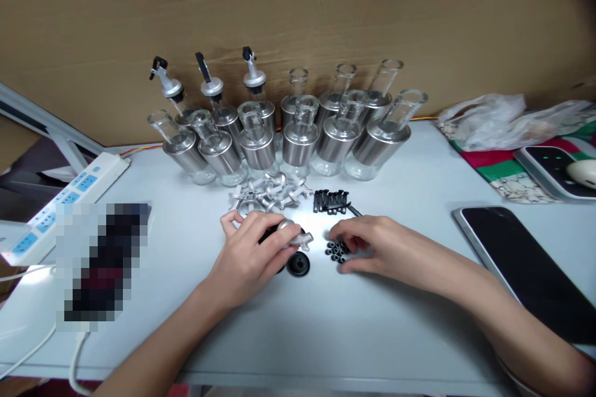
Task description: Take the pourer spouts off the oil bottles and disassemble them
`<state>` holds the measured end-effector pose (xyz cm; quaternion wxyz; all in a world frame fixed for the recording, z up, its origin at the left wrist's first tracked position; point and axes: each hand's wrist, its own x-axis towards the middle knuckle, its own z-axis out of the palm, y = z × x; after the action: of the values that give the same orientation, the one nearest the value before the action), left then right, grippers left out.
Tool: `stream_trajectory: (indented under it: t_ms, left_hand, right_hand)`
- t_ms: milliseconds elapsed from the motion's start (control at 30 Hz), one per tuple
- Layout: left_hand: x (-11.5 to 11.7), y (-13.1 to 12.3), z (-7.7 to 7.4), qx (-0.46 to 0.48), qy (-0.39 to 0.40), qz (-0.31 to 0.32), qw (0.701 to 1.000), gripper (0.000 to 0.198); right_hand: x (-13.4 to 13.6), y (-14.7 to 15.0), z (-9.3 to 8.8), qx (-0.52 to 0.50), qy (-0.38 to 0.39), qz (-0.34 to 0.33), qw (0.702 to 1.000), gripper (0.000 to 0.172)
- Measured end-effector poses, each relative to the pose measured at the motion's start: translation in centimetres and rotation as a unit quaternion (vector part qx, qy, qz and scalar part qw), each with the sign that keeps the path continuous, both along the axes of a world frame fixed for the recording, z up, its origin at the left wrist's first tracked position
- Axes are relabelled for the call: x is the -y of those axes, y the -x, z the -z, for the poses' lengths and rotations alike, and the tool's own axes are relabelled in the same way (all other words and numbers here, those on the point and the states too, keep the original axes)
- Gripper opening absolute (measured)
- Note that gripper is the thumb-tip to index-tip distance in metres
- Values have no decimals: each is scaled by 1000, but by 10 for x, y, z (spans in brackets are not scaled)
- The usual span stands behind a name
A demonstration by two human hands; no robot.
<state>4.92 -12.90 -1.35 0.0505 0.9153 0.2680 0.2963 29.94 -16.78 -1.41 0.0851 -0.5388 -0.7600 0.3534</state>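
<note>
So the left hand [254, 245] is gripping a silver pourer spout [303, 238], thumb and fingers closed on it, roughly midway between the desk's [288, 329] front and back edges. Just under that, on the front-edge side, there's a round black stopper [298, 265] lying flat, with more black stuff mostly hidden by the fingers. The right hand [372, 239] is down at a cluster of little black tubes [334, 250], index finger and thumb apart on either side of it; can't tell if the curled fingers have picked one up. Toward the back edge from the left hand sits a messy heap of silver spout tops [270, 191], and right beside it a bunch of slim black levers [328, 201]. Behind those, along the back edge, are two rows of glass bottles with metal sleeves [300, 144]. Three in the back row, toward the left, have pourers fitted [213, 87]; the others have bare necks. A white power strip [101, 169] runs along the desk's left edge, a dark-screened phone [526, 267] lies over on the right side, and near the back right there's a clear plastic bag [488, 123] on a patterned cloth [493, 170].
</note>
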Motion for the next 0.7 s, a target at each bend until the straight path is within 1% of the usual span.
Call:
stream_trajectory:
  t_ms: [133,200,333,400,500,600,700]
  left_hand:
    - [0,0,0,-2,1,-7,1000,14]
    - [1,0,0,-1,2,-11,1000,14]
    - [1,0,0,-1,4,-7,1000,14]
    - [1,0,0,-2,4,-4,1000,14]
    - [0,0,0,-4,5,-2,1000,14]
    - [1,0,0,-4,9,-2,1000,14]
    - [1,0,0,-1,10,1,1000,14]
  right_hand:
    - [1,2,-5,-21,-59,-14,998,41]
    - [0,3,-7,-32,-91,-22,995,39]
    - [-1,9,-5,-41,-129,-37,990,29]
    - [-1,12,-2,-39,-142,-40,988,29]
    - [0,15,1,-16,-140,-35,989,32]
    - [1,12,0,5,-120,2,993,33]
    - [1,8,-2,14,-84,37,996,35]
